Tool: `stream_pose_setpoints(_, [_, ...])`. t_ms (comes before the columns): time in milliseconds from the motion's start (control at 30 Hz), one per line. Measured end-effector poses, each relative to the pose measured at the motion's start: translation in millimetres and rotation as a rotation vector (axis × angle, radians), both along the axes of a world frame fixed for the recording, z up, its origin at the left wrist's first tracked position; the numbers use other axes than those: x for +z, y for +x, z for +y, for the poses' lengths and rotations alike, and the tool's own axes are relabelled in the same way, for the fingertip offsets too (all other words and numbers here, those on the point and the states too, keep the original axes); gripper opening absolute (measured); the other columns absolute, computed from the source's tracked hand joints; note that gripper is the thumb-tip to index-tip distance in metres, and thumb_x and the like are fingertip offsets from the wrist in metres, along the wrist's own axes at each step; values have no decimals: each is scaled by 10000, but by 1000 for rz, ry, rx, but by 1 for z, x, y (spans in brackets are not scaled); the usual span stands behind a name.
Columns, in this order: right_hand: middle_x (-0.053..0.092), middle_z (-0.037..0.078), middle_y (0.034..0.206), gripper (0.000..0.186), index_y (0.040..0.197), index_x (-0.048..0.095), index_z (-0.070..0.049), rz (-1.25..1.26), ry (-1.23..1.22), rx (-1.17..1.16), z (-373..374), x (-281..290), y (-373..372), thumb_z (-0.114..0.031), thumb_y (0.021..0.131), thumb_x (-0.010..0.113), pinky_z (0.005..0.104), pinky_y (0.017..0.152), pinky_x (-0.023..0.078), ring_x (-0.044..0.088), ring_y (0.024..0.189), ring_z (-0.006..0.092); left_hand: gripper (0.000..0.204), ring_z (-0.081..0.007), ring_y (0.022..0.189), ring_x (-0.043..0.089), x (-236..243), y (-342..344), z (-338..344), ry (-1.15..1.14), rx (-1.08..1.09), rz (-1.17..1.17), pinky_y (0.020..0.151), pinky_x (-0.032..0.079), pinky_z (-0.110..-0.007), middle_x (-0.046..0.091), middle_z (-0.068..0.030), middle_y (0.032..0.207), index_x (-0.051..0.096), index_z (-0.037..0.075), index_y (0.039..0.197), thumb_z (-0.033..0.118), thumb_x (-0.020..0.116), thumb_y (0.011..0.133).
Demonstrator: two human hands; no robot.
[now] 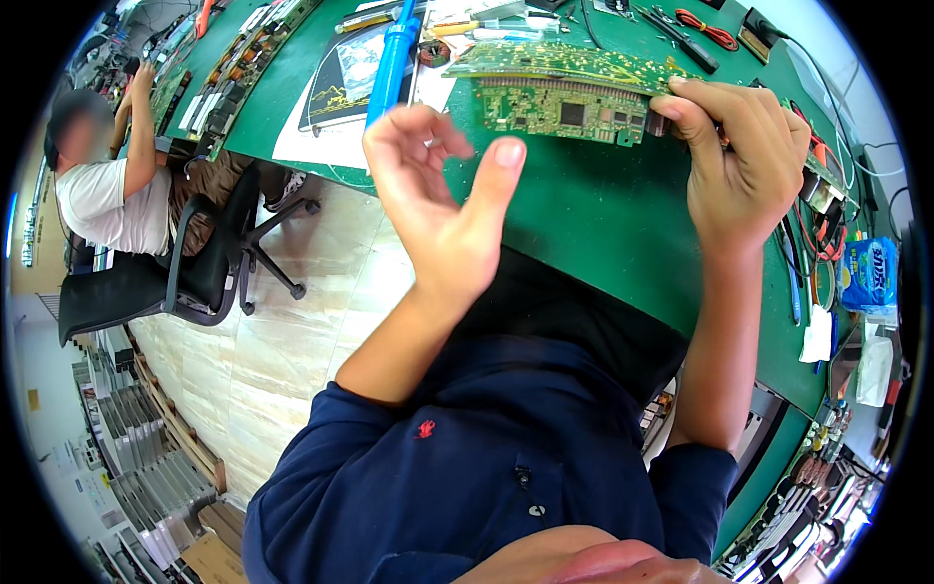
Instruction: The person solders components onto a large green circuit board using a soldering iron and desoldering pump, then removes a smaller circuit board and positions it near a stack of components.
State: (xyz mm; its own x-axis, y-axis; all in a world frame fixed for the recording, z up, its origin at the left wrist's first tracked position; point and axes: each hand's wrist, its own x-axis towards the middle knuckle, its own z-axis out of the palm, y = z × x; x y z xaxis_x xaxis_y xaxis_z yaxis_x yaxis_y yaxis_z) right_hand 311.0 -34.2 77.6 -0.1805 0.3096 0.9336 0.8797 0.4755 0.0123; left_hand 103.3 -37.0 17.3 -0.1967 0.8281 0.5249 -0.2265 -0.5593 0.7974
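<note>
My right hand grips a green circuit board by its right end, thumb and fingers pinching the edge. The board is held up over the green table, seen nearly edge-on. A smaller board with a dark square chip hangs from its near side, apparently joined to it. To the left of the boards my left hand is raised with its palm up, thumb and fingers apart, holding nothing. Just behind its fingers, a blue tool with a long handle lies on the table.
The green table carries papers, a copper coil, a red cable and a black pen-like tool. A blue packet stands at right. Long boards lie at far left, near a person seated on a black chair.
</note>
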Motion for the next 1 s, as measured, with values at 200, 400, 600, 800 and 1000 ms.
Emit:
stream_pose_setpoints(200, [593,-80,617,117,720,713,-167,-27,-7,-8,9,7,6,-265,755,769,280,674,300,508,595,101,641,-174,1025,498,12,3,25,-42,-92,54,870,439,-318,490,-107,1163,413,18,1241,190,818,774])
stream_pose_setpoints(400, [552,-97,565,124,703,723,-197,-1,-106,-32,21,23,9,-285,787,750,297,646,287,499,566,102,659,-210,1109,503,13,2,50,60,10,111,923,442,-348,495,-136,1228,426,-12,1246,326,789,812])
stream_pose_setpoints(600, [652,44,712,168,857,727,-86,230,-483,-25,31,47,12,-244,804,747,298,711,419,581,663,144,495,-195,961,602,27,2,71,17,-50,97,871,488,-321,604,-132,1030,554,-34,1070,366,751,855])
stream_pose_setpoints(800, [591,73,577,200,720,682,-25,318,-488,-22,43,67,-5,-198,805,736,301,618,421,566,571,164,364,-64,779,512,37,3,97,-1,-51,129,710,418,-223,592,6,832,618,20,958,377,674,922])
stream_pose_setpoints(1000, [652,85,862,174,867,664,-46,-37,22,57,67,56,11,-206,811,698,393,840,372,595,872,258,369,-51,720,493,51,11,109,-42,-52,148,643,387,-206,578,22,788,628,56,915,423,653,926])
